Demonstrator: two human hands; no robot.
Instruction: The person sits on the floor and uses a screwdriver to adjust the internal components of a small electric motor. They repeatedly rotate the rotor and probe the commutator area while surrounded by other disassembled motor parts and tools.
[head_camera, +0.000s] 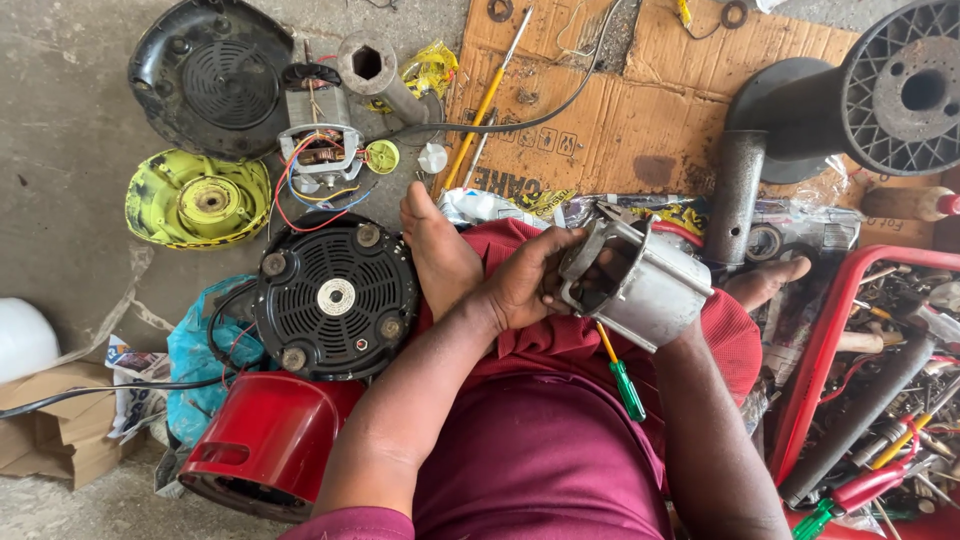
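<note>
I sit on the floor with a silver cylindrical metal motor housing (648, 285) held over my lap. My left hand (525, 275) grips its open end, with the fingers curled at the rim. My right hand is hidden behind and under the housing, holding it; only the forearm (700, 420) shows. A green-handled screwdriver (622, 378) with a yellow shaft sticks out below the housing, by the right wrist. My bare foot (438, 245) rests beside the left hand.
A black round vented base (335, 297) sits on a red shell (265, 440) at left. Beyond lie a small motor with coloured wires (318, 150), a yellow-green cover (198, 200), a black cover (212, 80), cardboard (620, 110), a black spool (880, 85) and a red tool crate (880, 400).
</note>
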